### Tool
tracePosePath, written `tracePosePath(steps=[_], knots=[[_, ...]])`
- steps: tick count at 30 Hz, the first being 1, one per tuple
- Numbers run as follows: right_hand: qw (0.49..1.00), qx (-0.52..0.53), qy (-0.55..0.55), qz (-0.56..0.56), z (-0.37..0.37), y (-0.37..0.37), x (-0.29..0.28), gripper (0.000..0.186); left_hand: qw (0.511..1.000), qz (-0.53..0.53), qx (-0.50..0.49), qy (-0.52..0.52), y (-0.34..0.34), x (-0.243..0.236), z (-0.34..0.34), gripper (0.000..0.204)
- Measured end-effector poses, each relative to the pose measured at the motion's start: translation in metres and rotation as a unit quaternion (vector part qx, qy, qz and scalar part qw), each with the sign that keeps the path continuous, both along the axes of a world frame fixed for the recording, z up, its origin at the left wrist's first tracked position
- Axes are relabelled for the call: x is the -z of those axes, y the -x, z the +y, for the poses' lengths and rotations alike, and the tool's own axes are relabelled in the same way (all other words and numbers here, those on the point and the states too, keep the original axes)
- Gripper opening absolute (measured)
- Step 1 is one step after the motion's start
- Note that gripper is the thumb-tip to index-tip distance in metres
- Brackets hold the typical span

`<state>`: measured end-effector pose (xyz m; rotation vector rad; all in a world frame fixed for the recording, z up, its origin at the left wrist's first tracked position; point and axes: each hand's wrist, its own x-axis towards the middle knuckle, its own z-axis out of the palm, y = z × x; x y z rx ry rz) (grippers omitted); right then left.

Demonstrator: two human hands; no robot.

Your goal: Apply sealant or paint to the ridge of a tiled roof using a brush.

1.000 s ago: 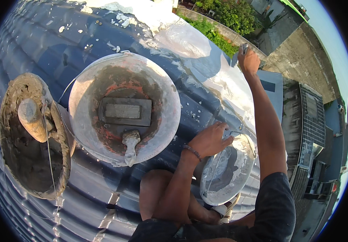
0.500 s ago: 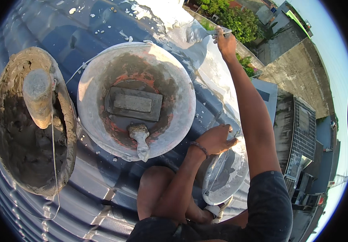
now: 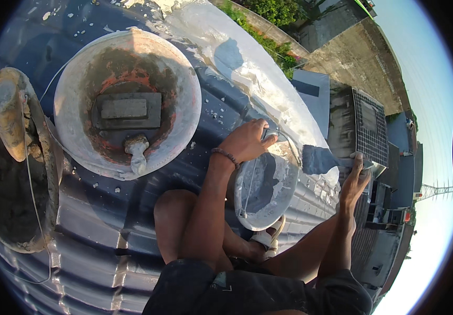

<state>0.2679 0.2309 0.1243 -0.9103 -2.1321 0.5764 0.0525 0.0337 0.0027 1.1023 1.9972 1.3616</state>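
Note:
A scraper with a wide grey blade (image 3: 318, 159) is in my right hand (image 3: 353, 184), whose fingers are closed around its handle. The blade is just right of a small pail (image 3: 262, 224), smeared inside with white and grey paste. My left hand (image 3: 246, 140), with a bracelet at the wrist, is closed on the far rim of this pail. Beyond both hands runs a wet-looking white and grey coated strip (image 3: 258, 79) along the roof edge.
To the left stands a large white bucket (image 3: 187, 79) holding a rectangular float (image 3: 125, 109) and a brush (image 3: 136, 155). Farther left is a mortar-filled tub (image 3: 53, 184) with a cylindrical object (image 3: 8, 118) in it. Ribbed dark metal roofing (image 3: 95, 220) lies beneath; the roof edge drops off at right.
My right hand has come back from the far coated strip, with the scraper, to the right of the small pail. The view has shifted, while my left hand stays at the pail's rim.

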Motion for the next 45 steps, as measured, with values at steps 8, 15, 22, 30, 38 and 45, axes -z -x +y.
tracePosePath(steps=[8,15,22,30,38,45], knots=[[0.952,-0.154,0.182,-0.191,-0.072,-0.025,0.078,0.027,0.999,-0.044,-0.009,-0.026,-0.009,-0.009,-0.013,0.06],[0.955,-0.12,-0.039,-0.268,-0.064,-0.065,0.057,0.028,0.996,-0.075,-0.012,-0.04,-0.02,0.003,-0.015,0.064],[0.932,-0.239,-0.075,-0.261,-0.083,-0.111,0.026,0.028,0.982,-0.166,-0.018,-0.089,-0.032,-0.002,-0.028,0.056],[0.969,-0.209,-0.065,-0.119,-0.058,-0.156,0.001,0.016,0.977,-0.174,-0.091,-0.083,-0.042,-0.004,-0.029,0.053],[0.97,-0.221,0.012,-0.096,-0.049,-0.178,0.014,0.013,0.97,-0.16,-0.168,-0.073,-0.038,-0.002,-0.026,0.049],[0.97,-0.227,0.041,-0.075,-0.046,-0.183,0.01,0.015,0.957,-0.15,-0.23,-0.098,-0.045,-0.01,-0.037,0.049]])
